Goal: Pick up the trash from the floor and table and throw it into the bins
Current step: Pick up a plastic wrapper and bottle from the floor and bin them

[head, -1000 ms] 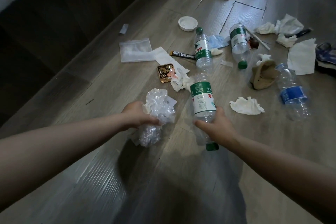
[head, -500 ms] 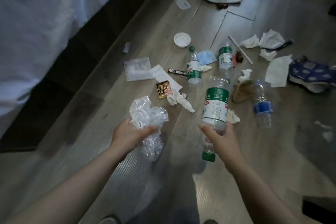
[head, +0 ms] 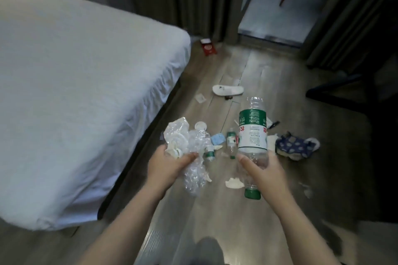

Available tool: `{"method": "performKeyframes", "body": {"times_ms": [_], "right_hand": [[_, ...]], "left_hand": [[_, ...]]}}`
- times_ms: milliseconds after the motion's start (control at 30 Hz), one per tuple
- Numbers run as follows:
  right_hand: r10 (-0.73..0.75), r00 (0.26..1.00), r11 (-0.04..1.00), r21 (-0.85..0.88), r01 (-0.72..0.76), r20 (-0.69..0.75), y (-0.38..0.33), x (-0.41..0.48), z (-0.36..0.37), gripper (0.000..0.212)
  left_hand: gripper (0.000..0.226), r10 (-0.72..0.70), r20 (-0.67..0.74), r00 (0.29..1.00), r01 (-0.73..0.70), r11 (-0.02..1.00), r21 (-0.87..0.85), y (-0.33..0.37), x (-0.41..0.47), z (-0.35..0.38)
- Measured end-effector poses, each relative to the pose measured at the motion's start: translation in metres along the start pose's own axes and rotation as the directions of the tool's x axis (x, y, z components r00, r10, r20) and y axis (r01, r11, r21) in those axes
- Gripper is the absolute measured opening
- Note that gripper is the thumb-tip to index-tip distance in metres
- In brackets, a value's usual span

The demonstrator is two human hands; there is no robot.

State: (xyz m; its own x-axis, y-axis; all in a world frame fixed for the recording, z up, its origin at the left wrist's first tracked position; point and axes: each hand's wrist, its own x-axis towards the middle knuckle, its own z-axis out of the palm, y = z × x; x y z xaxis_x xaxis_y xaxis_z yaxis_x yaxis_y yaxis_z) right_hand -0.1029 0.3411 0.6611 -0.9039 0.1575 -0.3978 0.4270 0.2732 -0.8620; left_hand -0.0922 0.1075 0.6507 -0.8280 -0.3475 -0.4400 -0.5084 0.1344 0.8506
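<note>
My left hand (head: 165, 163) grips crumpled clear plastic wrap (head: 189, 146), and the wrap hides most of my fingers. My right hand (head: 265, 170) curls round a bottle (head: 252, 133), covering its neck. The bottle is clear with a green-white label, held cap-down above the floor (head: 215, 211). Beyond it are a blurry small bottle (head: 230, 142), tissue (head: 233, 183), slipper (head: 228, 90) and spotted cloth (head: 295, 146). The bed (head: 75, 92) is on the left.

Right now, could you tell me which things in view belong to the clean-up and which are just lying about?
Job: plastic wrap in the left hand; bottle in the right hand; second bottle and tissue on the floor.
Lying about: bed; white slipper.
</note>
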Motion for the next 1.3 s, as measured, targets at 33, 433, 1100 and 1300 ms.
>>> {"method": "performKeyframes", "body": {"times_ms": [33, 433, 1100, 1300], "right_hand": [[-0.032, 0.999, 0.999, 0.002, 0.032, -0.021, -0.030, -0.015, -0.019, 0.047], [-0.359, 0.888, 0.920, 0.052, 0.388, -0.287, -0.233, -0.153, -0.180, 0.057], [0.229, 0.113, 0.940, 0.250, 0.233, -0.967, -0.139, -0.458, -0.172, 0.041], [0.355, -0.295, 0.929, 0.302, 0.212, -0.887, -0.092, -0.611, -0.115, 0.031]], "left_hand": [[0.069, 0.023, 0.008, 1.000, -0.023, 0.999, -0.031, 0.031, -0.014, -0.003], [0.055, 0.469, 0.017, 0.883, -0.464, 0.879, -0.107, 0.271, -0.173, 0.008], [0.049, 0.445, 0.894, 0.050, -0.618, 0.717, -0.323, 0.290, -0.363, 0.108], [0.048, 0.300, 0.905, -0.302, -0.604, 0.675, -0.425, 0.213, -0.513, 0.083]]}}
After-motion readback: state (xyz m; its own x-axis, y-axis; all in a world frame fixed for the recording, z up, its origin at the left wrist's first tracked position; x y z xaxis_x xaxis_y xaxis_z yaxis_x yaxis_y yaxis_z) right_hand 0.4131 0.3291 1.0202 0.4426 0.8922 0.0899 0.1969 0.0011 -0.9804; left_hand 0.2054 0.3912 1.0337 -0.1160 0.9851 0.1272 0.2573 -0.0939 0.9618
